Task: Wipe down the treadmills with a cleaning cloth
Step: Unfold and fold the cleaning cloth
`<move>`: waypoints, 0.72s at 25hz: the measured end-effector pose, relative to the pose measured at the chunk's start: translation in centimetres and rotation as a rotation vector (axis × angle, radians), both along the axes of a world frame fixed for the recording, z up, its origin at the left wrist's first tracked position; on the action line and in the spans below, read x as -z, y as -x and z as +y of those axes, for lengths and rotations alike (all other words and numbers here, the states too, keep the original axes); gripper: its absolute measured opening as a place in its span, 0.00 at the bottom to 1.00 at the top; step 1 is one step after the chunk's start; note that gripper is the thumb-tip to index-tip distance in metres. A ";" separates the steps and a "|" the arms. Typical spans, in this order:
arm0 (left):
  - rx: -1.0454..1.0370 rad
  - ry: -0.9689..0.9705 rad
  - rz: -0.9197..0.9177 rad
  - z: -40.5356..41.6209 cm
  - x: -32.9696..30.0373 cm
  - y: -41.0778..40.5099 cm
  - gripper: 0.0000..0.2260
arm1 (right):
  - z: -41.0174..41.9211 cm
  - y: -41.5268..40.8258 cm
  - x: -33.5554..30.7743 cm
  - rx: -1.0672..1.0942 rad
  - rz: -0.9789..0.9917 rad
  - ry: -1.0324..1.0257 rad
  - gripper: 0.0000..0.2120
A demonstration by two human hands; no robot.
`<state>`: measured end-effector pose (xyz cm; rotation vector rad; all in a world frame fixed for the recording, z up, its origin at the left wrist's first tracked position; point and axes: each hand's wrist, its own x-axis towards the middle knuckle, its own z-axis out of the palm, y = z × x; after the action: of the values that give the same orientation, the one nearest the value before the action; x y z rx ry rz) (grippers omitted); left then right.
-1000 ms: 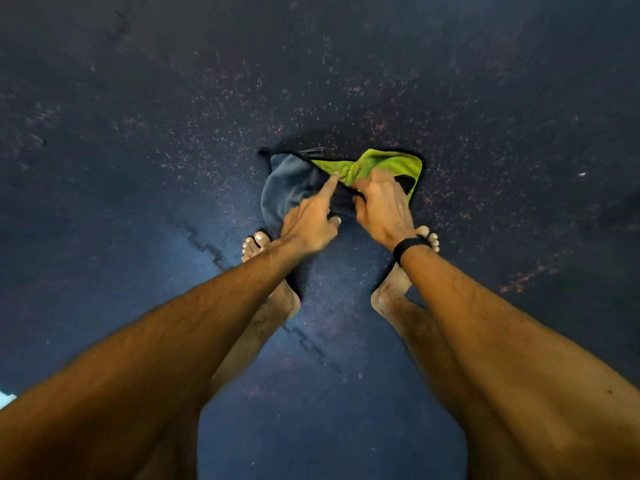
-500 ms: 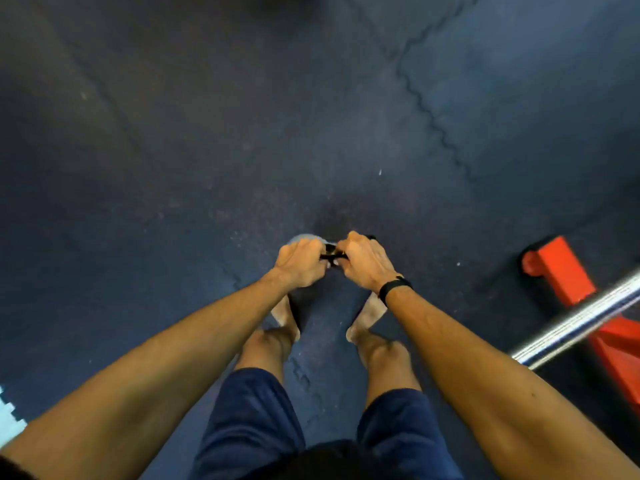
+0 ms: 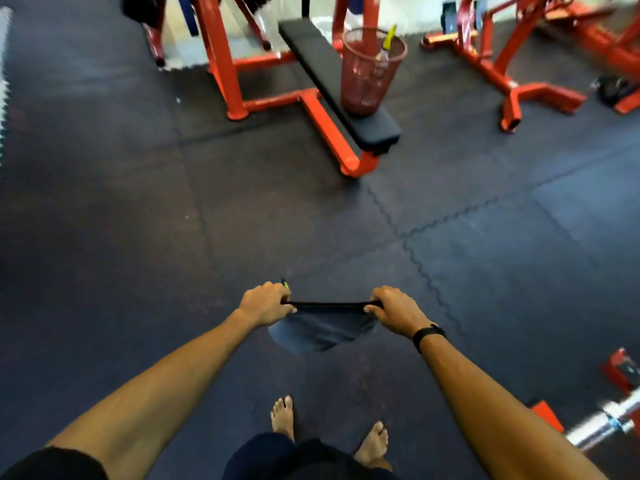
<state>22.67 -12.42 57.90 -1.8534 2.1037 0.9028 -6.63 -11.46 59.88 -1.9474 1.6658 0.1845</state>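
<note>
A grey-blue cleaning cloth with a dark hem hangs stretched between my two hands above the dark rubber floor. My left hand grips its left corner, where a sliver of yellow-green shows. My right hand, with a black band on the wrist, grips the right corner. The cloth sags below the taut top edge. No treadmill is in view.
A red-framed weight bench with a black pad stands ahead, a red mesh bin on it. More red machine frames sit at the back right. A chrome barbell on a red stand lies at the lower right. My bare feet stand below.
I have straightened up from the floor and the view has lifted toward the gym. My hands have moved apart, stretching the cloth out between them.
</note>
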 end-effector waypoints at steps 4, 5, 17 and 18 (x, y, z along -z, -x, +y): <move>-0.087 0.156 0.037 -1.6 -4.8 -4.4 0.16 | -3.1 -2.8 -3.9 -0.030 -0.067 0.046 0.11; -0.100 0.190 0.029 -1.9 -5.8 -5.1 0.16 | -3.8 -3.3 -4.6 -0.039 -0.086 0.065 0.09; 0.010 0.567 0.201 -2.0 -16.6 -5.2 0.09 | -9.3 -12.6 -16.1 -0.523 -0.288 0.288 0.13; 0.018 0.581 0.209 -2.0 -17.3 -5.2 0.08 | -9.4 -13.4 -16.9 -0.562 -0.311 0.310 0.13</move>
<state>27.90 -14.45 75.17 -2.0534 2.7282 0.5283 6.78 -20.81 76.75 -2.4921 0.9638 -0.1736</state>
